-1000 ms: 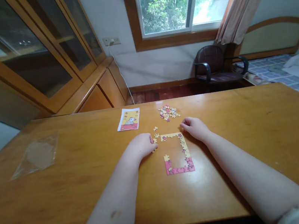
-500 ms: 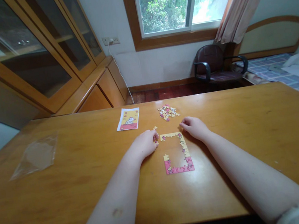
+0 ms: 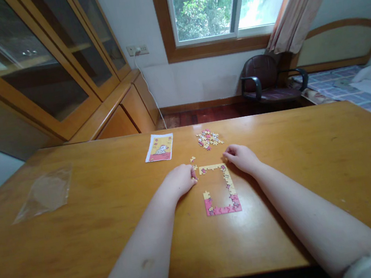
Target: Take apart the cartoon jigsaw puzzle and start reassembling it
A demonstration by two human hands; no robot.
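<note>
On the table, a jigsaw border (image 3: 223,210) of pink and yellow pieces forms a rectangle with a gap in its left side. My left hand (image 3: 181,179) is just left of that gap, fingers closed on a small puzzle piece (image 3: 195,179) at their tips. Slightly beyond these fingers lie loose yellow pieces (image 3: 193,159). My right hand (image 3: 240,156) rests on the table by the border's top right corner, its fingers curled together; whatever they may hold is hidden. A heap of mixed puzzle pieces (image 3: 208,139) lies farther back, between the hands.
A picture card (image 3: 160,147) with a white animal on yellow and pink lies back left of the border. A clear plastic bag (image 3: 48,191) lies at the table's left. Beyond the wooden table (image 3: 117,243) stand a glass-door cabinet (image 3: 94,99) and an armchair (image 3: 263,77).
My left hand has shifted slightly down, uncovering more of the loose yellow pieces beside the border's top left corner. My right hand has stayed in place.
</note>
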